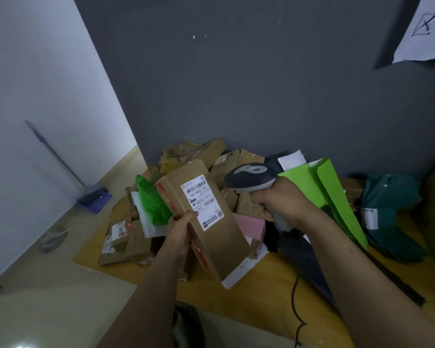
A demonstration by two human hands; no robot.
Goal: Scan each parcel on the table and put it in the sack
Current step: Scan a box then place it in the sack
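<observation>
While the wooden table [261,305] bears a heap of parcels [206,151] by the grey wall, my left hand [180,229] grips one long cardboard parcel [226,244] above it. My right hand [284,204] clasps the scanner [251,178], which is near the upturned label [202,202].

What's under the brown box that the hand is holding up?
A pink parcel and a white envelope peek out beneath the box, on the table. The box covers the rest of them.
</observation>
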